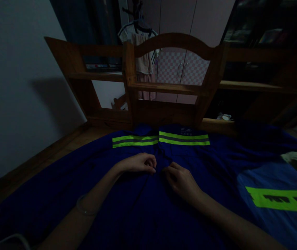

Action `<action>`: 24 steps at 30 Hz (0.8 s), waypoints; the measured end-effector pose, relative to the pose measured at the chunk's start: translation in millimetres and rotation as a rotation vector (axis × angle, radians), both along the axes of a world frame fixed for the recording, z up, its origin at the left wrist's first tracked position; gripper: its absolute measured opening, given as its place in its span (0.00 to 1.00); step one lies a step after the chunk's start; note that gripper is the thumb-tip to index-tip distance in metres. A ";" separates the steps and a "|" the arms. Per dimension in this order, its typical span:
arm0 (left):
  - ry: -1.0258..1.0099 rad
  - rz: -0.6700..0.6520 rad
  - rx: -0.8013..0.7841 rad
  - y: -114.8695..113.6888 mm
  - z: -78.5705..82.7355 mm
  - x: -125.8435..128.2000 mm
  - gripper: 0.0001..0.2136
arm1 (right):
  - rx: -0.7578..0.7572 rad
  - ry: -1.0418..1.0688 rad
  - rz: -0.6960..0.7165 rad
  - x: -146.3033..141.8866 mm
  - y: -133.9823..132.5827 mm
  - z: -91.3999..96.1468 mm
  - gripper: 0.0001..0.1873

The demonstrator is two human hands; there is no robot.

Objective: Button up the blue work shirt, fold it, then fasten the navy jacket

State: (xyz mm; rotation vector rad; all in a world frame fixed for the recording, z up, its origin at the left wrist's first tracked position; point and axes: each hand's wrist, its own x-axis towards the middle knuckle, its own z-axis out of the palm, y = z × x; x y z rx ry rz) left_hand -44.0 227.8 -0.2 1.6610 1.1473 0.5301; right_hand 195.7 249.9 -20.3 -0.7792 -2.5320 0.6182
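Note:
A dark blue work shirt (pixel 138 201) with yellow-green reflective stripes (pixel 161 139) across the chest lies flat in front of me, collar end away from me. My left hand (pixel 139 163) rests on its left front with the fingers curled and pinched at the centre opening. My right hand (pixel 181 180) lies on the right front, its fingers also curled and pinching the fabric edge at the same spot. The two hands almost touch. A thin bracelet (pixel 84 208) circles my left wrist.
A second blue garment (pixel 275 198) with a bright yellow-green band lies at the right. A wooden headboard with shelves (pixel 169 86) stands beyond the shirt. A pale wall (pixel 15 86) runs along the left. Clothes hang (pixel 143 59) behind the headboard. The room is dim.

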 end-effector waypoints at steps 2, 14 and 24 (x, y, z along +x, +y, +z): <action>-0.008 -0.010 -0.003 0.3 0.0 -0.5 0.11 | 0.007 -0.025 -0.005 0.0 -0.7 0.8 0.12; -0.107 0.030 -0.026 0.0 -4.9 2.0 0.12 | -0.273 0.202 0.001 0.1 1.5 5.5 0.15; -0.285 0.230 -0.174 -3.2 -8.6 22.0 0.11 | -0.342 0.450 0.068 5.1 8.6 19.5 0.09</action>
